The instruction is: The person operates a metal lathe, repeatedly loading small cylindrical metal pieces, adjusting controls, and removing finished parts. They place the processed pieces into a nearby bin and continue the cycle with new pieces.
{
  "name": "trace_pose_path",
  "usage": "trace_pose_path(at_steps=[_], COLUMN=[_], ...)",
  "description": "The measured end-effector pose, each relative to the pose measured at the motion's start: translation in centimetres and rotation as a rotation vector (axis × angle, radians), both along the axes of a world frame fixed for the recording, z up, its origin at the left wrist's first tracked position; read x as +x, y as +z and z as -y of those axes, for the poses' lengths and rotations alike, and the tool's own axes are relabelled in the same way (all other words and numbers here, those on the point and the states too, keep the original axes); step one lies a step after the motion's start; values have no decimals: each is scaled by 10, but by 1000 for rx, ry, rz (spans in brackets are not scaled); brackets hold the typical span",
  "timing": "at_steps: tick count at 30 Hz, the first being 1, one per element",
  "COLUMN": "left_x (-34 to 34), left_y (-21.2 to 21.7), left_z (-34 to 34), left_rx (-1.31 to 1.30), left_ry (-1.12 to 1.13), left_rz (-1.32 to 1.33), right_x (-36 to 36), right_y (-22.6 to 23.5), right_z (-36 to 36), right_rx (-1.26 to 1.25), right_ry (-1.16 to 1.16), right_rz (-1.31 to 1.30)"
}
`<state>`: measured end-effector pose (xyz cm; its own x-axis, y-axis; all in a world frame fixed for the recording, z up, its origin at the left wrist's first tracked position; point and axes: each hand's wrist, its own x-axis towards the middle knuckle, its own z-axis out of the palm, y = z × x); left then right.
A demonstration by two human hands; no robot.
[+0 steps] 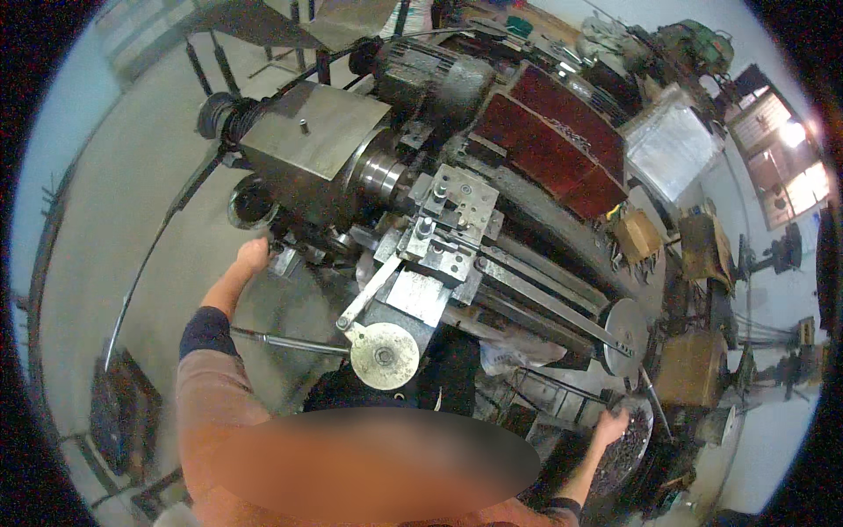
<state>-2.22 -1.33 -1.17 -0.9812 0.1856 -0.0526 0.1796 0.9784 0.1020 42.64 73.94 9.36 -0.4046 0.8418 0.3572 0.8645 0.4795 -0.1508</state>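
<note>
My left hand is curled closed at the left end of a lathe, beside a small metal block below the headstock. What its fingers grip is hidden. At the lower right my right hand is closed near the rim of a round pan of dark metal chips. I cannot make out what it holds. Between my hands sit the tool post, its long flat lever and a round pale handwheel. A shiny cylindrical spindle part faces the tool post.
Behind the lathe are a motor and a dark red two-part tray. A large metal disc stands at the bed's right end. A cardboard box and a silvery sheet-covered box lie beyond. A rod juts left near my body.
</note>
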Motion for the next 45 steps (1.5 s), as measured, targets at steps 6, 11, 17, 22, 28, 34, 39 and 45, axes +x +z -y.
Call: trace_pose_path(at_steps=[6, 11, 17, 22, 28, 34, 39, 45], left_x=[-3, 5, 16, 38, 102, 177, 192, 156], left_y=[-74, -40, 24, 136, 235, 199, 220, 221], left_z=[-22, 2, -11, 46, 147, 67, 16, 49], left_rx=[281, -64, 10, 125, 144, 96, 122, 199], left_ry=[216, 74, 43, 71, 578, 748, 642, 344], left_rz=[130, 178, 204, -34, -254, -234, -39, 0], right_x=[-17, -112, -301, -422, -463, -464, -461, -410], right_y=[27, 87, 178, 185, 161, 154, 156, 179], right_z=[38, 51, 183, 326, 373, 368, 368, 322], right_rx=[-259, -434, -295, -323, -301, -321, -221, -339], right_ry=[72, 427, 1207, 1716, 1439, 1447, 1418, 1757], right_rz=[-160, -420, -325, -11, 385, 389, 381, -318])
